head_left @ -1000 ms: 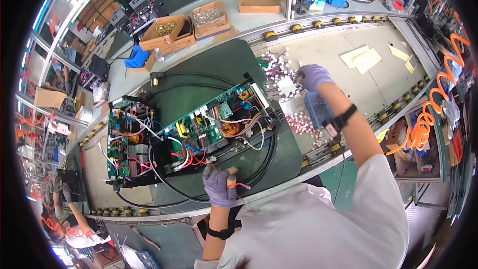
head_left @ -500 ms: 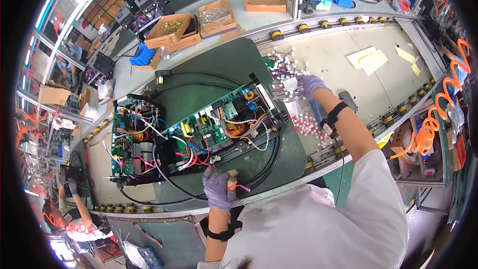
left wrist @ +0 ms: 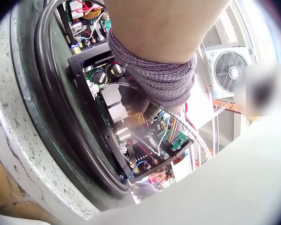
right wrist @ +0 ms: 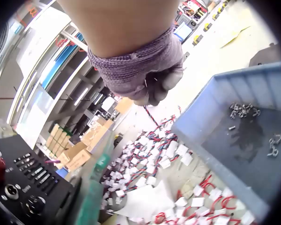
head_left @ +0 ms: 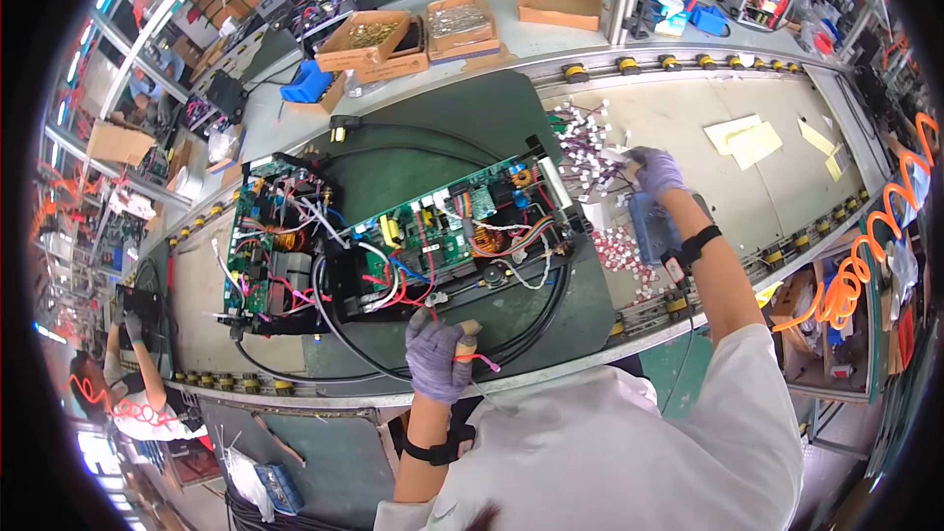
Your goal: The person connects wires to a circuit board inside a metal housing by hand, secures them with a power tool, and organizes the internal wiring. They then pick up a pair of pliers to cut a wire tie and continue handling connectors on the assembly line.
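My gloved left hand grips a thin red wire with a pink end at the front edge of the opened device, which bears a green circuit board and bundles of wires. In the left wrist view the glove's cuff covers part of the device. On the right, my gloved right hand is over a heap of white-plugged wire leads. Its curled fingertips pinch a twisted red-and-dark wire that runs down into the heap.
A blue bin with small metal pieces stands beside the heap; red leads lie next to it. A second opened device is at left. Thick black cables loop round the green mat. Yellow papers lie farther right.
My right hand came lower over the blue bin's edge, then drew slightly away from the heap. The left hand keeps the red wire in place. The head view has shifted a little.
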Demonstrator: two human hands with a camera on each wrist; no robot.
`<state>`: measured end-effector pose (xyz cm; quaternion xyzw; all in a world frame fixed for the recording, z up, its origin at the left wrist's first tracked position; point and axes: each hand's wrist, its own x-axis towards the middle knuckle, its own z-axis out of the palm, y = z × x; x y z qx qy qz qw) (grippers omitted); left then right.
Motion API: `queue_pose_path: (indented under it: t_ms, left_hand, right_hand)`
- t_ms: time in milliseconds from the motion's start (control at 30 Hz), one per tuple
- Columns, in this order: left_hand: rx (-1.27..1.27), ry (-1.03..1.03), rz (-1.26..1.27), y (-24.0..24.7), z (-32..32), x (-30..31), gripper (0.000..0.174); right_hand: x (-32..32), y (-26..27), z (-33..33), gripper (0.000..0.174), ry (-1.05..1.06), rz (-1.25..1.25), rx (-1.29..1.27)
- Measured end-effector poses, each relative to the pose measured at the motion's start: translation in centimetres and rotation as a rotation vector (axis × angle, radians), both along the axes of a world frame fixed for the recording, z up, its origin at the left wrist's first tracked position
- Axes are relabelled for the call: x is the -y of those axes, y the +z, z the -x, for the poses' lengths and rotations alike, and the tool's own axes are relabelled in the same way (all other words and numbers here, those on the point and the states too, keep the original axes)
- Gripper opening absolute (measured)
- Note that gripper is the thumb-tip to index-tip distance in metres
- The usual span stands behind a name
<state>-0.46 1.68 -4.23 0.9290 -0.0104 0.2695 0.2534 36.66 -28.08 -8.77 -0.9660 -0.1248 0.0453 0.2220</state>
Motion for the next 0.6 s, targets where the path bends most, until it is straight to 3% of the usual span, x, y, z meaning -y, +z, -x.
queue_pose_path:
  t_ms: [67,100,133,233,333,433,467,567,600]
  left_hand:
    - [0.127,-0.005,0.000,-0.4,0.0,-0.4,0.020]
    - [0.107,0.020,0.065,0.2,0.2,-0.1,0.024]
    - [0.088,0.044,0.133,1.3,0.3,0.4,0.027]
    - [0.101,0.018,0.145,2.2,0.5,0.7,0.039]
    - [0.114,-0.045,0.116,3.7,0.5,1.0,0.044]
    - [-0.021,-0.023,0.315,5.0,0.9,1.4,0.041]
    - [-0.025,0.032,0.394,4.4,1.0,1.5,0.031]
    - [0.025,0.051,0.360,4.6,0.6,1.2,0.025]
    - [0.015,0.054,0.370,4.5,0.8,1.2,0.024]
  right_hand:
    - [1.2,-1.9,-1.2,0.032,-0.091,-0.201,0.078]
    - [2.0,-3.6,-2.5,0.032,-0.183,-0.494,-0.044]
    - [2.9,-4.4,-3.7,0.033,-0.354,-0.635,-0.250]
    - [2.9,-2.5,-2.3,0.032,-0.369,-0.490,-0.224]
    - [4.1,-2.6,-1.9,0.032,-0.284,-0.606,-0.096]
    - [4.4,-1.7,-1.9,0.032,-0.443,-0.708,-0.099]
    - [5.3,-2.4,-2.9,0.036,-0.450,-0.790,-0.176]
    - [5.4,-2.2,-2.4,0.039,-0.430,-0.822,-0.199]
    - [3.7,0.5,-0.4,0.034,-0.456,-0.732,-0.199]
